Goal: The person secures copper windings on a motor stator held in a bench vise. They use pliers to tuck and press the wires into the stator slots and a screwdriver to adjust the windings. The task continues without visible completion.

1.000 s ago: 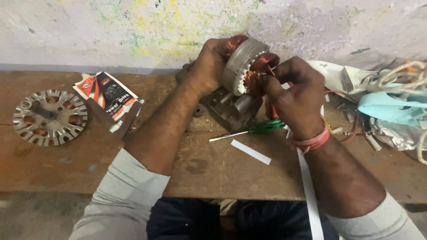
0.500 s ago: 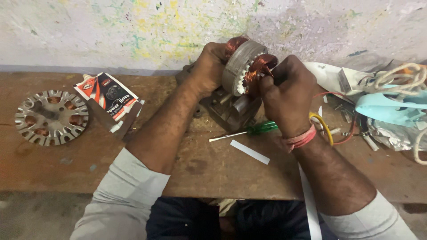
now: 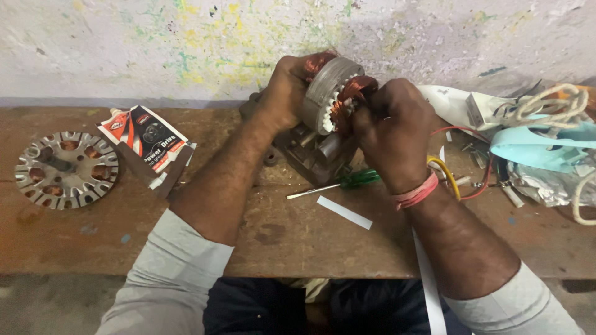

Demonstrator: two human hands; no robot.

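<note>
Motor stator (image 3: 332,93), a round metal ring with shiny copper wire coils, is held up over the middle of the wooden tabletop (image 3: 292,236), close to the paint-splashed wall. The left hand (image 3: 287,87) is wrapped around its far side and grips it tight so it stays tilted. The right hand (image 3: 391,127) is curled closed against the front of the ring, with its fingertips pressed in at the copper coils; I cannot tell if it pinches a wire or a small piece there.

Right under the ring sits a grey metal motor housing (image 3: 313,152). A green-handled screwdriver (image 3: 338,184) lies just beside it, and a white paper strip (image 3: 344,213) lies near that. Far to the left rests a flat slotted rotor disc (image 3: 65,169), with a red and black packet (image 3: 149,146) between it and the arms.

It looks like the step now is fixing or tucking the coils in the ring. The next move likely needs small, careful finger work while the other hand keeps the ring steady.
</note>
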